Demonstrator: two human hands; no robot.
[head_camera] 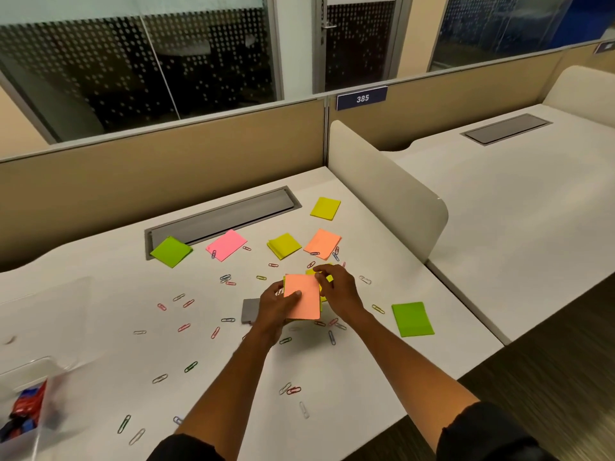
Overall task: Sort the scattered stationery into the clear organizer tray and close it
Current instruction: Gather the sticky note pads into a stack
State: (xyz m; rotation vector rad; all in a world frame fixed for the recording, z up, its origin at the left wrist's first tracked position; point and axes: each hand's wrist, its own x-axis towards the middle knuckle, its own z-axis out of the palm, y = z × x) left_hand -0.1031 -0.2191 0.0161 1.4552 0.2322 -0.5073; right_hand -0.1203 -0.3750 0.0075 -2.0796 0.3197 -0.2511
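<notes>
Paper pads like these are light and a little floppy, and a loose stack of them will likely slide or fan apart unless it is squeezed across its faces or squared up by its edges. Just below the middle of the frame, the left hand (278,306) grips a small stack of sticky-note pads (302,301), orange on top with yellow-green edges showing beneath, thumb curled over the lower left of the top sheet. The right hand (336,289) pinches at the stack's upper right corner, over a yellow pad (312,271) partly hidden under its fingers.

More pads lie apart on the white desk (382,354): a green one (171,251) and a pink one (226,244) left of centre, a yellow one (284,245) and an orange one (322,243) above the hands, another yellow one (325,208) farther up, and a green one (412,319) at right. Coloured paper clips (188,303) are strewn across the desk; being thin and flat, they would probably need sliding or nail-picking. A grey block (250,311) sits just left of the left hand. The clear organizer tray (33,371) is at the lower left edge of the frame, blurred, with red and blue items inside; clips lie between it and the hands.
</notes>
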